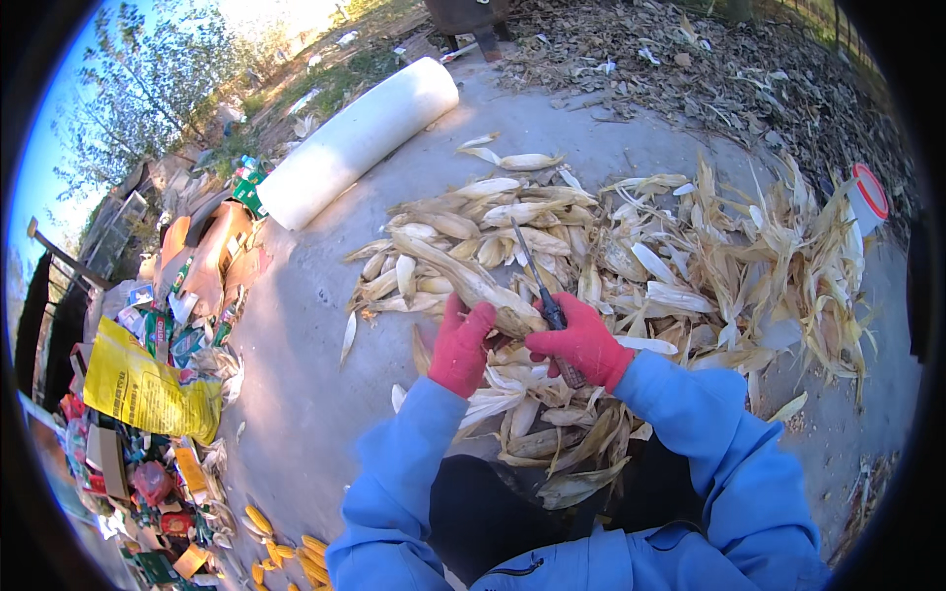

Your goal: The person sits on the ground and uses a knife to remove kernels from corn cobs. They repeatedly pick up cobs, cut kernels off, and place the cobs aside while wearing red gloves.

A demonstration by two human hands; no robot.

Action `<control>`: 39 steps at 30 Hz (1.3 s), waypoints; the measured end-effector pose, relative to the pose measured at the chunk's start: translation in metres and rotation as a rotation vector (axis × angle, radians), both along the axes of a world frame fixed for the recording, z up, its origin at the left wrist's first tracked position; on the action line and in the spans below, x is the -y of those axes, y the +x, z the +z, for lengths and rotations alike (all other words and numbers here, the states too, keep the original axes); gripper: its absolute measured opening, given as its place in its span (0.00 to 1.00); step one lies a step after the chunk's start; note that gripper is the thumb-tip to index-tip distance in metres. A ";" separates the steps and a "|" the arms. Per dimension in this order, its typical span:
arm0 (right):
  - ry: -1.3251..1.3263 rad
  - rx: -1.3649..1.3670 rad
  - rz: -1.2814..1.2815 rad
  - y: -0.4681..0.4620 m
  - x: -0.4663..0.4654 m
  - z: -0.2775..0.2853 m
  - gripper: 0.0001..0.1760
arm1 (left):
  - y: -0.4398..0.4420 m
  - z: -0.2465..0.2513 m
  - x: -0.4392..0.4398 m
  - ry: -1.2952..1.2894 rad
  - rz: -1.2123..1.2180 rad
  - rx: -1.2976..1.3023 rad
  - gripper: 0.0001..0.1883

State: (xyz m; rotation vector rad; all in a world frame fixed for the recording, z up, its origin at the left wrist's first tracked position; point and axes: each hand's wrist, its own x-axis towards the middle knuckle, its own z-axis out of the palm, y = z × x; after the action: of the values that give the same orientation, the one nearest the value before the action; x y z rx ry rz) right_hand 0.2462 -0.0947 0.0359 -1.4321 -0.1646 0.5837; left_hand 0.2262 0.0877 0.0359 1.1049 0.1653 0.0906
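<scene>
Both hands wear red gloves. My left hand [462,346] grips the lower end of a corn ear in its dry husk [473,281], which points up and to the left. My right hand [580,341] holds a screwdriver [551,306] with a dark handle, its thin shaft pointing up; the fingers are close against the ear's base. Unhusked ears [443,221] lie in a pile beyond the hands. Loose dry husks [768,281] spread to the right and below the hands. Several husked yellow ears [314,561] lie at the bottom left.
A white roll [362,140] lies on the concrete ground at the upper left. Household rubbish and a yellow sack [148,384] line the left side. A white bucket with a red rim [868,196] stands at the right. Dry leaves [739,81] cover the ground at the upper right.
</scene>
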 end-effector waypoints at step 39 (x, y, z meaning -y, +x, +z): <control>0.007 0.343 -0.349 0.017 -0.010 -0.005 0.23 | 0.000 -0.026 0.030 0.544 -0.291 -0.051 0.31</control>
State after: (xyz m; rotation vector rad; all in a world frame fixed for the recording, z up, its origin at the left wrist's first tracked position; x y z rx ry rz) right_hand 0.2630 -0.0850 0.0311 -1.5035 -0.1814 0.0490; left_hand 0.2265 0.0579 0.0096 1.6634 0.0207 -0.1633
